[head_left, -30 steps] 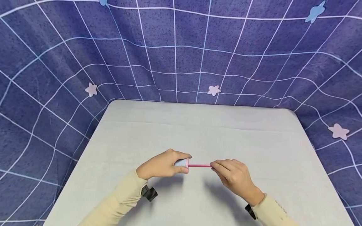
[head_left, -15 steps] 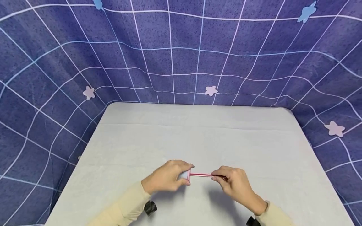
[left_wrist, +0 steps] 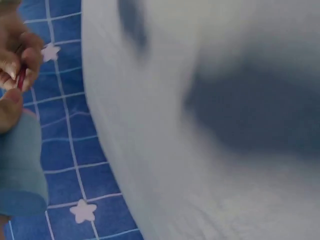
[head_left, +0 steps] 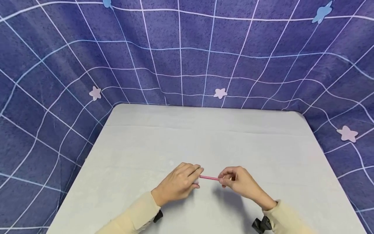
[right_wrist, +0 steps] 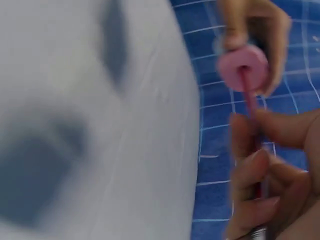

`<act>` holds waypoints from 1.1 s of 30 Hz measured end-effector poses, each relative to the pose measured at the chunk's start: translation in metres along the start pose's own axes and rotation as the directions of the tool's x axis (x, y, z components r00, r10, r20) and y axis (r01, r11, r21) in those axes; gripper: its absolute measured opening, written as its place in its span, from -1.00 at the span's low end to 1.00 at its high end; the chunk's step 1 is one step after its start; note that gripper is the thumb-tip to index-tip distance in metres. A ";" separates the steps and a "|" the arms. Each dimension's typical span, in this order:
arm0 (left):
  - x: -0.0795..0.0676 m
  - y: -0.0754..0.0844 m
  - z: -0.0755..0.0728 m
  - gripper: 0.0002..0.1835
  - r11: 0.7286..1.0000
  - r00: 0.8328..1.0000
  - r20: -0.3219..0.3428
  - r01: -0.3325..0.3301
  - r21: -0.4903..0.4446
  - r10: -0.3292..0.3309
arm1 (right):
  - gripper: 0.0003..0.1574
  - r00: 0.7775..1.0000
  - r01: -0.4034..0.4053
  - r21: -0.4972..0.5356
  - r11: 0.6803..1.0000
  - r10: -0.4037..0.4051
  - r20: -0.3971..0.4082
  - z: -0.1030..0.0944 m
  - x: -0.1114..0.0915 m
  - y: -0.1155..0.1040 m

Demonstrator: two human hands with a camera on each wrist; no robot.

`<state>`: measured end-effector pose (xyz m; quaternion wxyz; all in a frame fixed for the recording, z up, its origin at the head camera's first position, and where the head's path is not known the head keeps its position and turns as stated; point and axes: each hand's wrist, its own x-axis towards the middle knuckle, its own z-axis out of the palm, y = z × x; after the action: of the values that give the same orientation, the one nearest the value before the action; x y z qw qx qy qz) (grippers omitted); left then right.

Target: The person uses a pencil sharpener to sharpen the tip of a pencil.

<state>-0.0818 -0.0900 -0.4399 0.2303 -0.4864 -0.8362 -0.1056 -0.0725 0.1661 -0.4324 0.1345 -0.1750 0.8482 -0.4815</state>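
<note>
My left hand grips a pencil sharpener with a light blue rounded body and a pink round end. In the head view its fingers hide most of that body. A thin red pencil sticks out of the hole in the pink end. My right hand pinches the pencil a short way from the sharpener, the other fingers curled about it in the right wrist view. A silvery band shows at the pencil's rear part. The tip inside the sharpener is hidden. Both hands are held above the table.
A white-covered table lies beneath the hands. Behind it and at its sides hangs a blue-purple curtain with a grid of lines and stars. Black wrist cameras are strapped below the cream sleeves.
My left hand has rolled over the sharpener, covering more of it. My right fingers have shifted their hold on the pencil, and the right hand has turned. The pencil stays in the hole.
</note>
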 end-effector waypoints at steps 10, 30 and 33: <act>0.006 -0.022 -0.024 -0.52 0.762 0.869 0.410 0.459 -0.457 -0.278 | -0.78 0.481 0.488 -0.760 0.430 -0.859 -0.178 0.017 0.011 0.008; 0.013 -0.019 -0.004 -0.43 0.998 0.996 -0.080 0.046 0.031 -0.044 | -0.90 0.986 0.110 -0.095 0.989 -0.121 -0.117 -0.012 0.025 -0.008; 0.015 -0.023 -0.003 -0.43 0.997 0.997 -0.073 0.043 0.058 -0.038 | -0.89 0.977 0.131 -0.188 0.973 -0.159 -0.144 -0.014 0.029 -0.009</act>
<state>-0.1070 -0.0910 -0.4286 0.2726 -0.4581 -0.8398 -0.1029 -0.1030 0.1602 -0.4196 0.0151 -0.2092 0.8807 -0.4248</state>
